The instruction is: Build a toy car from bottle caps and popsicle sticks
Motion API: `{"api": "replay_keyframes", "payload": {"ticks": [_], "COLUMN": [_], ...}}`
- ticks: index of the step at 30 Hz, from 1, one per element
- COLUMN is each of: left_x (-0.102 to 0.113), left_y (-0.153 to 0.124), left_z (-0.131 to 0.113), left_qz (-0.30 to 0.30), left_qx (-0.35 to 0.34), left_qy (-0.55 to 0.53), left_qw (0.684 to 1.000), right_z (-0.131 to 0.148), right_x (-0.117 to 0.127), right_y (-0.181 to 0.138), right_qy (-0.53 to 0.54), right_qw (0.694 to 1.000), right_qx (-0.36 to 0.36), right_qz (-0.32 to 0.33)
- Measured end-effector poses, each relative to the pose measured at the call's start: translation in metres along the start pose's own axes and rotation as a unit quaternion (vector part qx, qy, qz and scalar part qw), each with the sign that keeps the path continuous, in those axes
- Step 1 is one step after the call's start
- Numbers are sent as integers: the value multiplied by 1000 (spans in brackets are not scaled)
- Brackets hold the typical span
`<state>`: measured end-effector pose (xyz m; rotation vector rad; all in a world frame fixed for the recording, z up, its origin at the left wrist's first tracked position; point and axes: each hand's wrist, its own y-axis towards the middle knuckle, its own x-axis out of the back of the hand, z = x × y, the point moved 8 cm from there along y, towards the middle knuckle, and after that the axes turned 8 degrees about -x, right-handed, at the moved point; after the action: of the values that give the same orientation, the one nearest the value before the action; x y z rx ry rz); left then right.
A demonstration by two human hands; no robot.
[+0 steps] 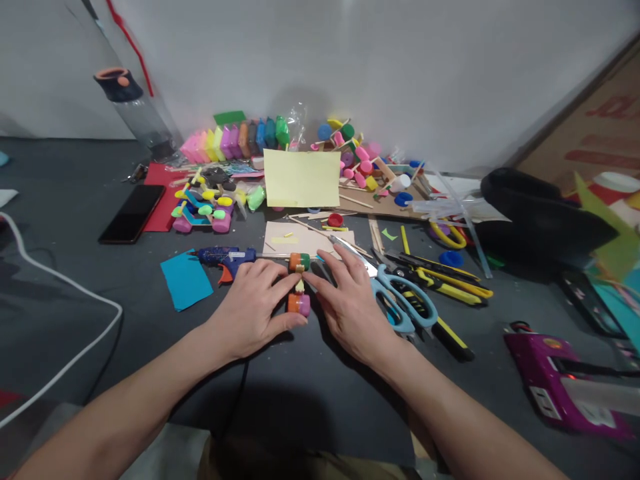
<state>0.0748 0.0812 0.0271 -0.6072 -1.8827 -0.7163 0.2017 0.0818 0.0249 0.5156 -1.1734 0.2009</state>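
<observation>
My left hand (253, 303) pinches a small craft piece (299, 287) on the dark table: an orange-and-pink cap at the near end, a wooden stick, and an orange-and-green cap at the far end. Its thumb presses the near cap and its index finger reaches toward the far cap. My right hand (350, 300) rests flat just right of the piece, fingers spread, fingertips beside the stick. A blue glue gun (225, 259) lies just beyond my left hand. Blue-handled scissors (400, 303) lie right next to my right hand.
A yellow paper sheet (301, 178), coloured clay blocks (235, 140), loose caps and sticks crowd the back. A phone (132, 213), a blue paper (186, 279) and a white cable (60, 280) lie left. Yellow cutters (440, 277) and a purple device (560, 380) lie right.
</observation>
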Motion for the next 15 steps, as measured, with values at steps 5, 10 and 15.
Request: {"api": "replay_keyframes", "payload": {"ticks": [5, 10, 15], "left_x": [0, 0, 3], "left_y": [1, 2, 0], "left_z": [0, -1, -1], "left_qz": [-1, -4, -18], "left_qx": [1, 0, -5], "left_qy": [18, 23, 18], "left_qw": [1000, 1000, 1000], "right_z": [2, 2, 2], "right_x": [0, 0, 2], "right_y": [1, 0, 0], "right_qy": [-3, -9, 20], "right_qw": [1000, 1000, 1000], "right_qx": [8, 12, 9], "right_qz": [-2, 3, 1]}}
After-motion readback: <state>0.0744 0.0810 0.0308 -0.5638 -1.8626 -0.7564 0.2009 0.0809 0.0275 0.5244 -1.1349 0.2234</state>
